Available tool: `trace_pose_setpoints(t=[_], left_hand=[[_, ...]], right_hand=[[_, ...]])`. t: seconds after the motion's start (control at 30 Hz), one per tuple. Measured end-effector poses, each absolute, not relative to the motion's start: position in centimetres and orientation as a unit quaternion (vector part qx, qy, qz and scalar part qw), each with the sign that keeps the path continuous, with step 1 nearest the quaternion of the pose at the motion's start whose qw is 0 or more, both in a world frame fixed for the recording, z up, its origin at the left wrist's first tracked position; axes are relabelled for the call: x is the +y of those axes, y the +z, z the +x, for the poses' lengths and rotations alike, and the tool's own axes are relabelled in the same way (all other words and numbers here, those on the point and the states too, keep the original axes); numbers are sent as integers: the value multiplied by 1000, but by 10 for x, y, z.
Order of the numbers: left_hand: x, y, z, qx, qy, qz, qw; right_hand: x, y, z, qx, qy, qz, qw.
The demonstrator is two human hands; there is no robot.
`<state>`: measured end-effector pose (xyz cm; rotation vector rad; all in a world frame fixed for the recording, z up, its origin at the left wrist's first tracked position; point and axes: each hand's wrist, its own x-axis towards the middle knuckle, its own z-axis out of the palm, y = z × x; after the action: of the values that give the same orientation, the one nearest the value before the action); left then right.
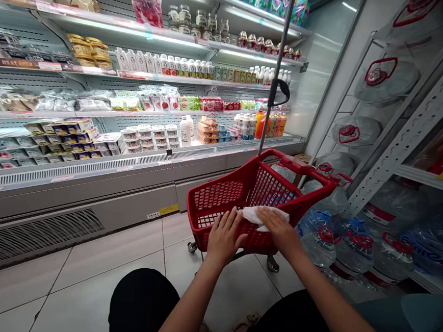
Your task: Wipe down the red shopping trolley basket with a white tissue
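A small red plastic shopping cart with lattice sides stands right in front of me. On its near side my left hand rests with fingers outstretched, touching the rim, holding nothing. My right hand presses a white cloth onto the cart's near upper edge, fingers over the fabric. Part of the cloth sticks out to the left of the fingers, and a bit shows beyond them to the right. What the right palm covers is hidden.
A refrigerated dairy display runs along the left and back. Large water bottles stand close on the right beside a white perforated rack post. A grey pole rises behind the cart. Pale tiles cover the floor.
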<state>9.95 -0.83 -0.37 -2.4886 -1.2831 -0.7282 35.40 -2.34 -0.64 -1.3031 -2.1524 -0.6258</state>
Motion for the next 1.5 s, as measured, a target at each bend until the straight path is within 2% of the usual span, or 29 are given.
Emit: trace_pose_setpoints(t=[0.17,0.27,0.37,0.5,0.73,0.87,1.13,1.33,1.5], left_hand=[[-1,-3,56,-497,-240,-825,120],[3,-8,38,-517,-242,-813,113],[4,-13,37,-525,-243,-809,108],[-1,-17,49,-536,-255,-797,114],[-15,-19,55,-540,-264,-788,134],[-18,-15,37,-510,-248,-813,131],[-10,-13,6,-494,-229,-828,136],[-20,-21,29,-497,-259,-818,128],[-38,-34,51,-499,-277,-809,137]], right_hand=[[-17,15,444,-755,-268,-536,265],[-1,21,466,-722,-275,-568,284],[20,15,451,-699,-265,-585,315],[36,-5,383,-727,-234,-566,311],[7,-30,264,-798,-169,-487,312],[5,-29,291,-829,-161,-445,299],[54,-10,391,-770,-173,-520,326],[71,-11,369,-750,-161,-542,343],[32,-25,316,-775,-131,-515,342]])
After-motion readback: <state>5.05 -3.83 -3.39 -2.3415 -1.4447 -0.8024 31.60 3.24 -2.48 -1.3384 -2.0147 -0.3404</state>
